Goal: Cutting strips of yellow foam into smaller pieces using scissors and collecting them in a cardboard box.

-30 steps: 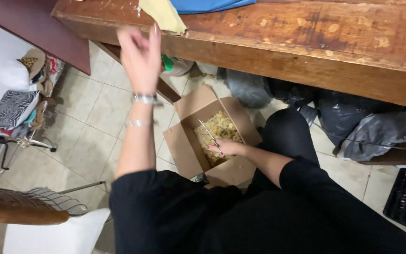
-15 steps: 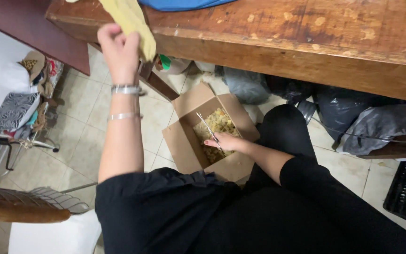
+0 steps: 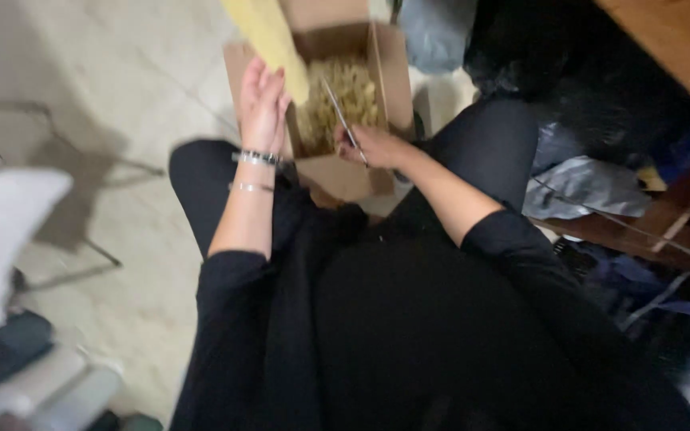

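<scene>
the left hand (image 3: 263,102) grips a long yellow piece (image 3: 271,44), holding it over the left edge of an open cardboard box (image 3: 345,172) on the floor. the right hand (image 3: 373,146) is closed on scissors (image 3: 343,124) above the box's pale scraps (image 3: 337,96).
</scene>
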